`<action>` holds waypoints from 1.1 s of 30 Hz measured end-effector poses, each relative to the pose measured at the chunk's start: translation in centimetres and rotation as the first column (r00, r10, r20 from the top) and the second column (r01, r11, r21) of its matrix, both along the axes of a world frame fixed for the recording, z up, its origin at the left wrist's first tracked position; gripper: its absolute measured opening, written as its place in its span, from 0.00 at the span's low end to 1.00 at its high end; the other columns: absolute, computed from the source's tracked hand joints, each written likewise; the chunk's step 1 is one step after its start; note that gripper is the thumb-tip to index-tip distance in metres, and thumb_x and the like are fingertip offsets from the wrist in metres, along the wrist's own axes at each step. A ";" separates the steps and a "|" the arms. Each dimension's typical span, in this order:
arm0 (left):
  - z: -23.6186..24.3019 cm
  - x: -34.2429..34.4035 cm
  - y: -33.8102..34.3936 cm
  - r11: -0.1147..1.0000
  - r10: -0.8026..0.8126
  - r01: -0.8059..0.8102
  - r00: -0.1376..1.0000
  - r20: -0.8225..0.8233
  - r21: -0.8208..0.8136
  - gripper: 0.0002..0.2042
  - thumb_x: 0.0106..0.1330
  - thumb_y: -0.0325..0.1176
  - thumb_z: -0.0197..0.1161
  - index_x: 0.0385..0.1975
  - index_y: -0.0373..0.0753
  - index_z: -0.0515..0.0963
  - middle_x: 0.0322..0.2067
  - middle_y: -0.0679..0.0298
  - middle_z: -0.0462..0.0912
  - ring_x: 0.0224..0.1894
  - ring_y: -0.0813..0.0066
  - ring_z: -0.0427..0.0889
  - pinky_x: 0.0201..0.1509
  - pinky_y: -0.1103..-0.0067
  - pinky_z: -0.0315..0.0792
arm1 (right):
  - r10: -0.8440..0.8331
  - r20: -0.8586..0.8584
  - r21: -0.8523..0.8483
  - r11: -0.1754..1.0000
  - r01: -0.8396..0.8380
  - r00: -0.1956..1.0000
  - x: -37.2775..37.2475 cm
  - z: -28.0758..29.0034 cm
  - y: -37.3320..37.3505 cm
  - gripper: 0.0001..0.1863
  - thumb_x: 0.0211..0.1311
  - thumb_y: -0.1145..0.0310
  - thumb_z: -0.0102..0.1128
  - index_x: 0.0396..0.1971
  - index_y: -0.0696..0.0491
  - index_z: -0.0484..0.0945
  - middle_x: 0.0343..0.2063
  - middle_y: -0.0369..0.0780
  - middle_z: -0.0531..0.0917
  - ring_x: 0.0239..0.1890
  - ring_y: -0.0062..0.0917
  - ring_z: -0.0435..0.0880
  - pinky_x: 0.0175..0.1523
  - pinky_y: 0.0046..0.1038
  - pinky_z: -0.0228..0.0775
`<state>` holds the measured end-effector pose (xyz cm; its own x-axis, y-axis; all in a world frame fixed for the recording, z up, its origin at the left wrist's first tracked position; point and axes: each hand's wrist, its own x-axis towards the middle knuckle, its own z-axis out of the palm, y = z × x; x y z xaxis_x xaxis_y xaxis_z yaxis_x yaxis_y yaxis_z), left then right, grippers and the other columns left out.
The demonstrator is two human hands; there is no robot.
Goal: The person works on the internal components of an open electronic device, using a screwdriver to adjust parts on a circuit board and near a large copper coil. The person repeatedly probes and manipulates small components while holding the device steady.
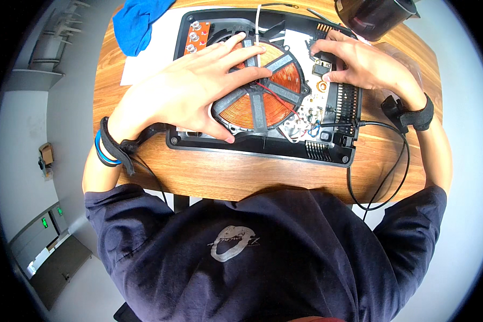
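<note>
An opened induction cooker [225, 149] lies on the table, its black plastic housing holding a round copper coil [241, 111] and a circuit board [314, 110]. My left hand [204, 80] rests flat across the coil's left side with its fingers spread. The thumb reaches down to the coil's near rim. At the right, my right hand [359, 61] bends its fingers over the far part of the circuit board, and its thumb touches the board beside a small dark component [321, 70]. The fingertips partly hide what lies under them. A red wire [276, 96] crosses the coil.
An orange button board [197, 36] sits in the housing's far left corner. A blue cloth [139, 24] and white paper [145, 70] lie at the far left. A dark container [375, 16] stands far right. The black power cord [408, 155] loops over the near right table edge.
</note>
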<state>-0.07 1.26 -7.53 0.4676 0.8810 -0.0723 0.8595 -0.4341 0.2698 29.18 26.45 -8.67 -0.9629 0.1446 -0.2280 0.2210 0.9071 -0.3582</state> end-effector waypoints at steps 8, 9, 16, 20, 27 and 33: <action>0.0 -0.1 0.1 1.000 -0.003 0.003 1.000 0.002 0.008 0.60 0.45 0.54 0.92 0.85 0.50 0.71 0.91 0.52 0.57 0.92 0.39 0.52 0.90 0.47 0.63 | 0.030 -0.068 0.015 0.999 -0.029 0.997 0.1 -0.5 0.4 0.30 0.69 0.70 0.81 0.68 0.48 0.80 0.53 0.42 0.81 0.52 0.39 0.89 0.57 0.43 0.85; 0.1 -0.1 0.1 1.000 0.000 0.000 1.000 0.003 0.005 0.60 0.45 0.54 0.92 0.85 0.50 0.71 0.91 0.52 0.57 0.92 0.39 0.53 0.90 0.47 0.63 | 0.034 -0.066 0.010 0.999 -0.033 0.997 0.1 -0.5 0.4 0.30 0.69 0.70 0.82 0.68 0.48 0.80 0.53 0.42 0.81 0.53 0.39 0.89 0.58 0.43 0.85; 0.2 -0.1 0.1 1.000 0.002 -0.002 1.000 0.003 -0.014 0.61 0.44 0.53 0.92 0.85 0.49 0.71 0.91 0.54 0.56 0.92 0.38 0.52 0.91 0.48 0.61 | -0.040 -0.059 -0.011 0.999 0.040 0.997 0.3 0.1 -1.1 0.29 0.68 0.70 0.82 0.67 0.51 0.82 0.53 0.45 0.83 0.60 0.43 0.87 0.66 0.43 0.82; 0.4 0.1 0.1 1.000 0.004 -0.004 1.000 -0.012 -0.013 0.61 0.43 0.53 0.92 0.85 0.49 0.71 0.91 0.53 0.56 0.92 0.38 0.52 0.91 0.48 0.60 | -0.052 -0.054 -0.043 0.998 0.049 0.997 0.3 0.1 -1.0 0.28 0.69 0.70 0.81 0.67 0.51 0.82 0.54 0.44 0.83 0.60 0.42 0.88 0.66 0.43 0.82; 0.3 0.0 0.0 1.000 0.004 -0.005 1.000 -0.003 -0.030 0.62 0.44 0.54 0.92 0.85 0.48 0.70 0.91 0.52 0.55 0.92 0.38 0.51 0.92 0.47 0.59 | -0.144 0.089 -0.131 0.979 0.155 0.985 -0.5 1.1 -1.3 0.28 0.70 0.69 0.81 0.67 0.50 0.81 0.55 0.43 0.82 0.58 0.40 0.88 0.63 0.43 0.84; 0.2 0.0 0.1 1.000 -0.011 0.011 1.000 -0.003 -0.028 0.62 0.45 0.55 0.92 0.86 0.48 0.69 0.91 0.51 0.55 0.93 0.36 0.49 0.93 0.46 0.55 | 0.030 -0.114 -0.019 0.999 -0.032 0.993 0.8 -0.6 -0.2 0.29 0.72 0.72 0.79 0.70 0.50 0.79 0.58 0.41 0.80 0.52 0.36 0.89 0.58 0.41 0.85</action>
